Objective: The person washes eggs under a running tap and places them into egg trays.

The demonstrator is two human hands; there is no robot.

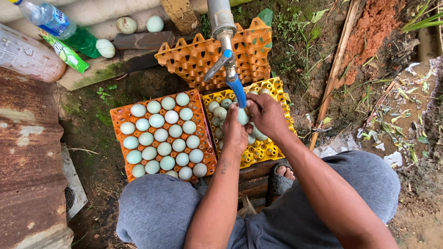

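Both my hands meet over the yellow egg tray (pixel 270 150), under a metal tap with a blue hose end (pixel 236 90). My left hand (pixel 235 133) and my right hand (pixel 265 115) together hold one pale green egg (pixel 243 116) at the hose's tip. Several dirtier eggs (pixel 218 112) lie in the yellow tray's far left part. To the left, an orange tray (pixel 119 115) is almost full of clean pale blue-green eggs (pixel 161 135).
A stack of empty orange trays (pixel 203 57) stands behind the tap. Three loose eggs (pixel 125 25), a green-liquid bottle (pixel 60 25) and a clear plastic container (pixel 27 55) lie at the upper left. A rusty metal sheet (pixel 27 161) runs along the left; mud and weeds lie to the right.
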